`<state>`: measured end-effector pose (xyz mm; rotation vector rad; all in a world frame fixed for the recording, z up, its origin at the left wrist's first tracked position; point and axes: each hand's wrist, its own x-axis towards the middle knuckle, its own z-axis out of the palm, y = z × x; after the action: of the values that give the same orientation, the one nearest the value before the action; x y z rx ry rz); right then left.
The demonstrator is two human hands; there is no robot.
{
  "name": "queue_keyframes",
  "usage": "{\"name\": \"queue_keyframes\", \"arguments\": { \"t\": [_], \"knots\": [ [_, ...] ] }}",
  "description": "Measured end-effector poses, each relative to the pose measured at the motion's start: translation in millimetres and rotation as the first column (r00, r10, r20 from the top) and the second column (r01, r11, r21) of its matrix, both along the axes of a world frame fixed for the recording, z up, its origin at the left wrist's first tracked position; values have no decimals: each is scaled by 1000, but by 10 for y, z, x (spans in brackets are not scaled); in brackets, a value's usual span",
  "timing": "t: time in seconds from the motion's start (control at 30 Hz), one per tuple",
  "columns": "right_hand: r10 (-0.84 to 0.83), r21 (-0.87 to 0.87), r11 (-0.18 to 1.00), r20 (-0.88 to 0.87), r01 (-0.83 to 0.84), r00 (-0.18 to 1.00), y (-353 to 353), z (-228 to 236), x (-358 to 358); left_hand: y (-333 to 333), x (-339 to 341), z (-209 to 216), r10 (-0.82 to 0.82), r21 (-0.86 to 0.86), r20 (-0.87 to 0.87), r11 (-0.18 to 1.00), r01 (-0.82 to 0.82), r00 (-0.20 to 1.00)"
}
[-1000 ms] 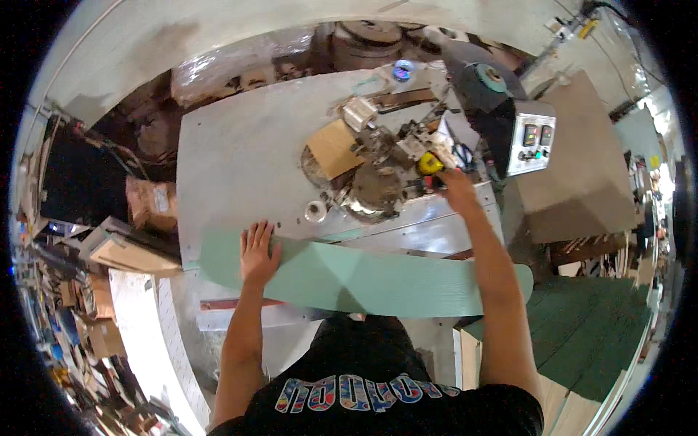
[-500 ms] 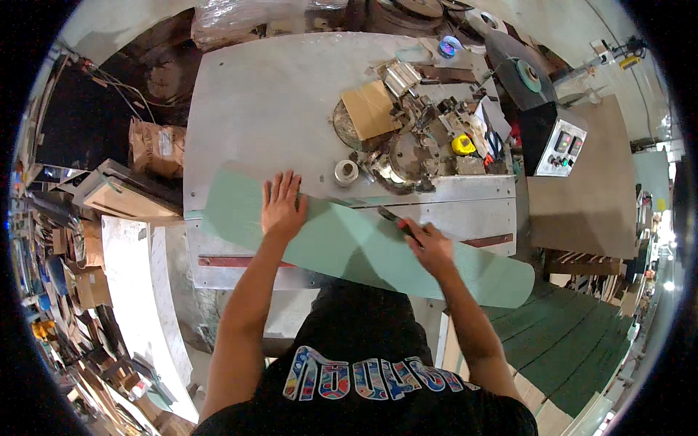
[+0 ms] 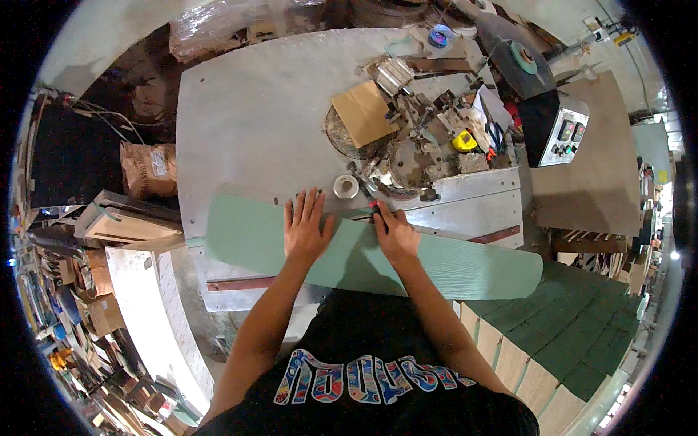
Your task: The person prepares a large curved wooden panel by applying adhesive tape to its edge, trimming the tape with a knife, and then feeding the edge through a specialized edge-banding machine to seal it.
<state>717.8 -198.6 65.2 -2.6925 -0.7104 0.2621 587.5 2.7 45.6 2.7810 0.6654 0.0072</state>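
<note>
Pale green is covering the near side of the worktable (image 3: 247, 131), where a long board (image 3: 465, 265) is lying crosswise in front of the person, its rounded right end reaching out past the table's right side. The left hand (image 3: 305, 231) is resting palm down on the board, left of its middle, with the fingers spreading apart and pointing toward the far edge. The right hand (image 3: 395, 234) is curling around a tool with a red part (image 3: 375, 206) at the board's far edge, just right of the left hand — the fingers are hiding most of it, so whether its tip is touching the board I cannot tell. Beyond the hands, a small white roll (image 3: 345, 187) is standing near the board. Farther back, a square of brown cardboard (image 3: 361, 114) is lying on the clutter of metal parts (image 3: 411, 161), while a yellow tape measure (image 3: 464, 141) is sitting among them toward the right. Reddish strips are showing on the table — one (image 3: 240, 285) at the near left, another (image 3: 496, 235) at the right. Off to the right, a control box (image 3: 568, 138) is facing the table with its buttons
</note>
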Motion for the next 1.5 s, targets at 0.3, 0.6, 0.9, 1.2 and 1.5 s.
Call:
{"name": "queue_keyframes", "arguments": {
  "t": [0.3,0.6,0.9,1.2,1.5],
  "knots": [
    [-185,8,982,-172,189,968,133,-11,144,62,33,49,-15,-46,-82,999,11,997],
    [-201,-83,975,59,206,978,276,63,22,103,6,18,-37,-54,-5,998,36,999],
    [-173,-103,976,168,192,970,269,191,-4,88,7,50,-40,-45,46,998,42,998],
    [-279,-95,957,-46,273,959,-491,559,-328,100,-5,31,-45,-79,10,996,45,999],
    [-264,440,391,-788,809,556,-1122,483,721,57,7,26,-43,-61,45,997,46,998]
  ]
}}
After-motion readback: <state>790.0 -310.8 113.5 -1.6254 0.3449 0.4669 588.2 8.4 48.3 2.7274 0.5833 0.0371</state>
